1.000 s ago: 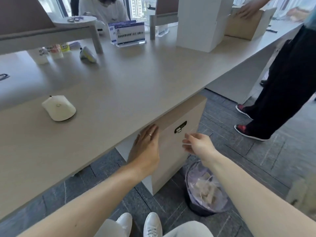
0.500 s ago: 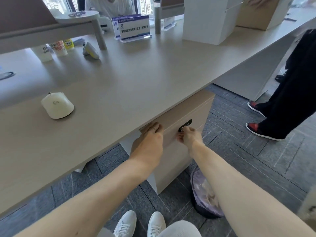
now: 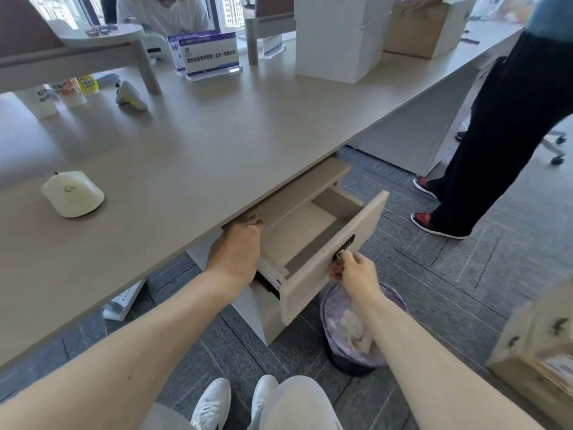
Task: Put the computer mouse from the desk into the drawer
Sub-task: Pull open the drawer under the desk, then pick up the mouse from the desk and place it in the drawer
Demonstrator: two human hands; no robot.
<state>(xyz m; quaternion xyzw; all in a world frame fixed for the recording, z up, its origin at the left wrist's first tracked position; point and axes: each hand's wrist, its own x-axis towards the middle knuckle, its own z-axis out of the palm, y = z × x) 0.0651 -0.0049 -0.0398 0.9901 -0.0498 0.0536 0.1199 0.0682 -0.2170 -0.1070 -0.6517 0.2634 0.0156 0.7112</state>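
Note:
A white computer mouse (image 3: 73, 193) lies on the beige desk (image 3: 217, 135) at the left, untouched. Under the desk edge, the top drawer (image 3: 328, 262) of a beige cabinet stands pulled out, its inside bare. My right hand (image 3: 352, 270) pinches the small metal pull on the drawer's front panel. My left hand (image 3: 237, 252) rests against the cabinet's top corner under the desk edge, fingers curled over it.
A lined waste bin (image 3: 359, 330) stands on the floor right of the cabinet. A person in dark trousers (image 3: 496, 144) stands at the right. A white box (image 3: 338, 35), a sign holder (image 3: 210, 54) and small bottles (image 3: 71, 90) sit at the desk's back. A power strip (image 3: 124, 301) lies below.
My right hand reached the drawer's pull, gripped it and drew the drawer out towards me. My left hand stayed on the cabinet top. The mouse has not moved.

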